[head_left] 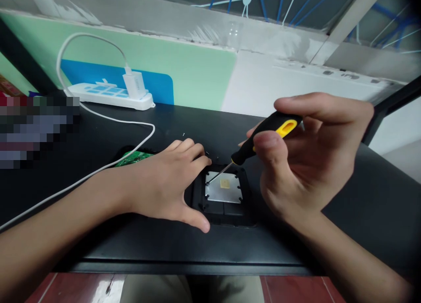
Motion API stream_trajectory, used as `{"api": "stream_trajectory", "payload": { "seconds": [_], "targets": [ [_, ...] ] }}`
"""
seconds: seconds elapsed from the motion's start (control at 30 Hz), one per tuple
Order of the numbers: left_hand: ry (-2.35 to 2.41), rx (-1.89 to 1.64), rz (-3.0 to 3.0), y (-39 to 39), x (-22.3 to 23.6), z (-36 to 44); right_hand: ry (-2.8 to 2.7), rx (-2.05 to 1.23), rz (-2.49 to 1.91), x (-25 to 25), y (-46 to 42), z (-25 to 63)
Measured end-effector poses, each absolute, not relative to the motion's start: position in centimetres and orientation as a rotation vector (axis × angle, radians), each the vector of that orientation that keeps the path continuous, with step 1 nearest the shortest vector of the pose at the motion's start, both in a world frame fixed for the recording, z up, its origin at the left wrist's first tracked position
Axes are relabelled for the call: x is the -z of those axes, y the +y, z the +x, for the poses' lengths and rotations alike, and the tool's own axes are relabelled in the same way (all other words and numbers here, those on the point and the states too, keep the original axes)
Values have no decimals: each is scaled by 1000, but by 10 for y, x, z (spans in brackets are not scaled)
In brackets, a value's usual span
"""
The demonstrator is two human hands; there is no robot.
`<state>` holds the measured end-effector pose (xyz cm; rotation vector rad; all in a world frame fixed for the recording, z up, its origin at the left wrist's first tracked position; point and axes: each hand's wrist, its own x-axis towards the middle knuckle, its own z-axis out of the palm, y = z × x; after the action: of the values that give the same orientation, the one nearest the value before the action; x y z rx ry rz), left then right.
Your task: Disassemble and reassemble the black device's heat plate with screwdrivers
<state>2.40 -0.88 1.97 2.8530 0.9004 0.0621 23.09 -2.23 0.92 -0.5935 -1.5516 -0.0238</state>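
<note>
Nearest, below the table's front edge, light-coloured trousers (154, 290) show against a red tiled floor (274, 290). Above them spreads the black table (144, 246), with both forearms reaching in over it. The left hand (161, 180) is spread palm down over the left part of a black casing (249, 197), thumb well apart from the fingers, gripping nothing that shows; its underside is hidden. The casing lies flat on the table between the hands, and set in it is a silvery metal plate (215, 195) with dark notches round its rim and a small yellowish square (225, 183) near its middle. The right hand (312, 154) grasps the black-and-yellow handle of a screwdriver (263, 130) between thumb and fingers; the tool tilts, its shaft running down leftward to a dark spot at the plate's left edge, where the tip appears to touch. Behind the left wrist, a green circuit board (136, 156) is partly covered, and a small screw (183, 134) lies beyond the fingers. A white cable (112, 120) passes over the left forearm's far side and loops up to a white charger (134, 84) plugged into a power strip (108, 100). Farthest are a pale green wall panel (200, 75) and a window (226, 7) with blue and white lines across it
</note>
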Motion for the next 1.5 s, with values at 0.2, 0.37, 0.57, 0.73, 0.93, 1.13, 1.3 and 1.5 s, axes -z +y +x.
{"api": "stream_trajectory", "payload": {
  "seconds": [0.2, 0.37, 0.57, 0.73, 0.93, 1.13, 1.3, 1.5],
  "targets": [
    [903, -57, 2858, -9, -20, 24, -1556, -82, -691, -18, -37, 228],
    [904, -46, 2862, -10, -21, 25, -1591, -148, -740, -18, -40, 230],
    [892, -73, 2858, -9, -19, 24, -1536, 36, -692, -16, -34, 225],
    [893, -88, 2844, -10, -18, 23, -1581, -137, -676, -17, -38, 225],
    [912, -56, 2835, -10, -19, 25, -1537, -80, -745, -18, -40, 225],
    [904, -61, 2853, -10, -19, 25, -1536, -53, -701, -18, -38, 223],
    [899, -62, 2858, -8, -18, 24, -1633, -214, -736, -19, -42, 229],
    [923, -31, 2845, -10, -20, 26, -1563, 117, -795, -17, -37, 225]
  ]
}}
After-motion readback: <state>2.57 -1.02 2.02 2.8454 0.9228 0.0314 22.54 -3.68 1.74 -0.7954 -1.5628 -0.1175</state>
